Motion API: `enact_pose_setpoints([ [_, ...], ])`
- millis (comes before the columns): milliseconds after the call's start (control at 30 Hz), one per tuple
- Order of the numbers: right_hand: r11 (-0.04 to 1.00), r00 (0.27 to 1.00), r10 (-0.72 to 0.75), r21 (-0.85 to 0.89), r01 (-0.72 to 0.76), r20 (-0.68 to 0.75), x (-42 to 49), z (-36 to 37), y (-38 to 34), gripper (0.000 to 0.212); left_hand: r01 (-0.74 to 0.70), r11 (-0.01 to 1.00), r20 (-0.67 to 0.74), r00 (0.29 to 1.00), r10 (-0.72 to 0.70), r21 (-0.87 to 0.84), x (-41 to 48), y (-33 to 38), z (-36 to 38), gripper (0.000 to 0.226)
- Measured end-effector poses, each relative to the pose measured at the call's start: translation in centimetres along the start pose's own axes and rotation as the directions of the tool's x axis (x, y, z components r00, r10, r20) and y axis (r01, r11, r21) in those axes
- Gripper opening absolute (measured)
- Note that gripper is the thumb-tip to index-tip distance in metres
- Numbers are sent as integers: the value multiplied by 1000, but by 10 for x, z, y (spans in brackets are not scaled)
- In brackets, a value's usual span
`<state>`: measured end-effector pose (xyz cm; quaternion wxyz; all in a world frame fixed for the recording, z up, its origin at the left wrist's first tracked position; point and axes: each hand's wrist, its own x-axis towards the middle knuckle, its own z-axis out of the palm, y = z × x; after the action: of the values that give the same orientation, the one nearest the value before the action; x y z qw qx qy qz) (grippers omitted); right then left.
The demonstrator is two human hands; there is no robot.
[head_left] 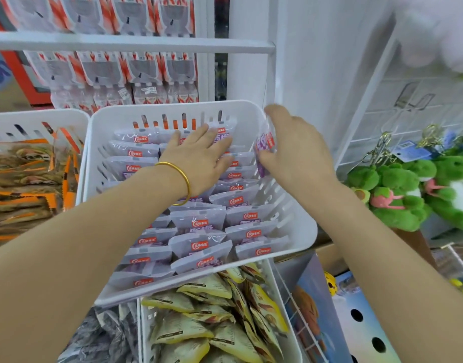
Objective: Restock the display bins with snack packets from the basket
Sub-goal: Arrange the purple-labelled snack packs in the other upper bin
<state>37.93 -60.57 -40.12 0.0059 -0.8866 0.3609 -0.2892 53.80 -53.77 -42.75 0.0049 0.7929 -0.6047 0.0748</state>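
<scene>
Right hand (296, 153) pinches 1 packet (263, 149), likely light and slippery, by its edge; left hand (199, 161) presses the rows (199, 224), fingers straight.

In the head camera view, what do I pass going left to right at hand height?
orange packets → left hand flat inside the white bin → right hand gripping a purple packet → green plush toys
</scene>
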Motion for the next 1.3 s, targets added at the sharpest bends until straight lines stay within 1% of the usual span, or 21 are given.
enact_pose_setpoints([
  [100,998,996,-12,-68,18,92,-33,-9,4,49,-17,1000,16,1000,17,-27,-10,8,-4,54],
  [200,998,979,-3,-58,15,203,-54,-18,5,49,-46,994,36,998,50,-96,-29,27,-5,54],
  [267,999,975,8,-39,1,220,-55,-24,7,46,-59,994,57,996,65,-91,-44,41,-3,57],
  [367,998,981,41,-49,-32,191,-56,-31,9,43,-83,996,121,989,85,-20,-59,53,0,67],
  [433,996,971,53,-80,-35,234,-62,-29,9,44,-94,995,149,985,90,20,-62,55,1,74],
  [533,991,960,45,-136,-7,277,-66,-24,11,44,-90,996,144,986,85,28,-63,55,2,74],
  [567,989,956,40,-146,3,291,-64,-26,14,44,-86,996,140,987,82,27,-63,55,2,74],
  [600,994,951,40,-111,-5,306,-62,-30,18,43,-84,996,136,987,79,28,-63,55,3,73],
  [667,999,943,21,40,-36,333,-58,-37,25,37,-83,996,126,989,78,31,-63,56,4,71],
  [700,997,942,-7,77,-20,335,-58,-38,26,33,-85,996,116,990,81,28,-63,56,5,69],
  [767,998,944,-57,20,53,325,-63,-34,18,28,-102,995,76,992,101,5,-62,58,6,64],
  [833,995,952,-53,-66,76,301,-70,-27,9,25,-127,991,33,991,128,-37,-62,59,6,55],
  [933,991,969,-24,-121,55,245,-65,-24,8,26,-132,989,17,991,133,-61,-62,58,7,45],
  [967,989,966,-16,-136,52,258,-60,-24,11,26,-132,990,22,991,134,-57,-62,58,7,43],
  [1067,978,934,13,-199,63,358,-44,-23,14,25,-130,991,45,990,132,-44,-62,58,8,45],
  [1133,977,919,55,-212,32,389,-38,-23,6,26,-118,993,50,992,119,-18,-62,58,9,45],
  [1233,980,925,108,-197,-36,364,-35,-26,-1,29,-109,994,33,994,109,8,-60,59,10,40],
  [1300,979,931,116,-196,-49,346,-39,-27,1,28,-113,994,30,993,112,12,-60,61,9,37],
])
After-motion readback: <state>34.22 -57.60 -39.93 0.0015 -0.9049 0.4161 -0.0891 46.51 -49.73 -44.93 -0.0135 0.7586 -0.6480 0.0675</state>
